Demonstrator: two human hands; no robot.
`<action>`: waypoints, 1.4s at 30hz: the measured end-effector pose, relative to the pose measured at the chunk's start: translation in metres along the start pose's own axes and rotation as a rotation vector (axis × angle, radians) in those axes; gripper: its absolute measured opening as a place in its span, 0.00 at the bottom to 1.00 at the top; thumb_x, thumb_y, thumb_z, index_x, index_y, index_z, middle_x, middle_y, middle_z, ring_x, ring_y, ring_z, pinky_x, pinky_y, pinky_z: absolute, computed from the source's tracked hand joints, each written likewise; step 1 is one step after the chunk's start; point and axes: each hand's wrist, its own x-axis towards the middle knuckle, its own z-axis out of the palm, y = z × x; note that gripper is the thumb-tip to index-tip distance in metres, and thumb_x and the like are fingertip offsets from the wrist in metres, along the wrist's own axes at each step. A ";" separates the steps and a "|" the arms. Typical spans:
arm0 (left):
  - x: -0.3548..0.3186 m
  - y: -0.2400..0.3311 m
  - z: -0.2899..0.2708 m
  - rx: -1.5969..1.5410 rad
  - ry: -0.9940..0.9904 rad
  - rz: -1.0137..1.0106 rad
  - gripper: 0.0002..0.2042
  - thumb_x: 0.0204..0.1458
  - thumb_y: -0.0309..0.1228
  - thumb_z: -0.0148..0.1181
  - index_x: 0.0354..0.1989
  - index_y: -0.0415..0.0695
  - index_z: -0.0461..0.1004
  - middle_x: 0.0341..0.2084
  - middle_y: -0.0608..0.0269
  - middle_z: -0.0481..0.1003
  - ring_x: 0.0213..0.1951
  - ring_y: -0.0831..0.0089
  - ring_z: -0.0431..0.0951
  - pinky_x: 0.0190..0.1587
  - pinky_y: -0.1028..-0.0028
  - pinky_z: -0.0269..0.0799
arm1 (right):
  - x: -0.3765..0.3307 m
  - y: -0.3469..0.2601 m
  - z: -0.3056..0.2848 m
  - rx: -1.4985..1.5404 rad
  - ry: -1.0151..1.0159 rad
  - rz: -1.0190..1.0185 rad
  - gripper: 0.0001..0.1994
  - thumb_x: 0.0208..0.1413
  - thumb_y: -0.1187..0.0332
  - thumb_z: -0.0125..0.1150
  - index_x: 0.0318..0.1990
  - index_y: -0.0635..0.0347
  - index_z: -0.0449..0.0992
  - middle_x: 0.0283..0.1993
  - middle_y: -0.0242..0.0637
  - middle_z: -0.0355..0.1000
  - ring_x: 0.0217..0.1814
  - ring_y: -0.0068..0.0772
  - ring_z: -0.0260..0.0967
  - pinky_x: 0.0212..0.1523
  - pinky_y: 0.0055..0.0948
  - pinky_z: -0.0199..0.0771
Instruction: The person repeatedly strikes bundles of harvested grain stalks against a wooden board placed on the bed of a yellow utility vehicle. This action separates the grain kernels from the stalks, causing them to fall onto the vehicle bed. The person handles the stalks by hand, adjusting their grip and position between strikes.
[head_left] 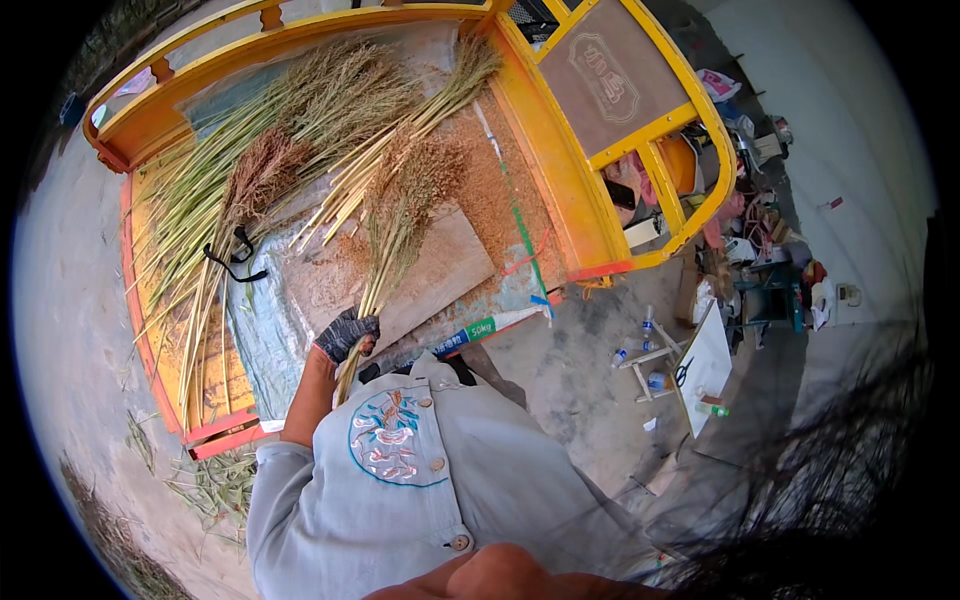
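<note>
My left hand (346, 334), in a dark grey glove with bare fingertips, is closed round the lower stalks of a sorghum bunch (392, 228). The bunch's reddish-green seed heads point away from me, over a flat wooden board (445, 275) on the bed of a yellow cart. Its stalk ends come back towards my shirt front. My right hand cannot be made out. To the left lies a large heap of sorghum stalks (200, 230) with green and reddish-brown heads. Between heap and board, another bunch with pale cut stalks (350, 190) slants across.
Reddish loose seeds (500, 190) cover the bed's right part. A black strap (235, 262) lies on the blue sheet (265, 330). The cart's yellow rail (545, 150) bounds the right. Beyond it stand a small white table (705, 365) with scissors (684, 372) and piled clutter.
</note>
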 end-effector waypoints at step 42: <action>0.084 -0.095 0.056 1.343 0.758 -0.543 0.20 0.48 0.50 0.53 0.38 0.45 0.67 0.31 0.42 0.74 0.38 0.46 0.74 0.39 0.52 0.68 | 0.271 -0.251 -0.064 -0.875 -0.220 -1.011 0.15 0.55 0.62 0.42 0.44 0.58 0.71 0.36 0.51 0.74 0.38 0.51 0.73 0.35 0.52 0.68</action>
